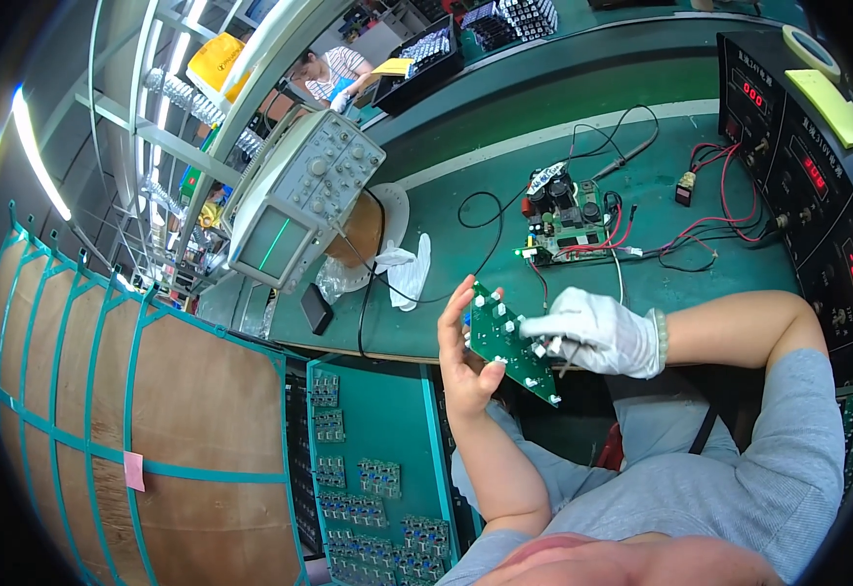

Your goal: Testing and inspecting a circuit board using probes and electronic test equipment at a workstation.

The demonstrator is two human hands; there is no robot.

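Note:
A green circuit board [496, 338] with several small white connectors is tilted up over the table's front edge. My left hand [467, 376] is bare and grips the board along its left edge, the thumb low on its face. My right hand [597, 330] wears a white glove with fingertips over the board's right edge, the index finger stretched to the connectors. The other fingers are curled, and a thin dark piece shows below them; what it is I cannot make out. Beyond my hands, a larger circuit assembly [568, 223] with black capacitors and wires lies on the green table [465, 327].
An oscilloscope [304, 195] stands at the left, with a white glove [408, 275] and a black box [316, 309] nearby. Power supplies [797, 176] with red displays line the right. Red and black cables [729, 220] cross the table. Lower left is a tray [392, 410] of boards. Another person [333, 73] sits far back.

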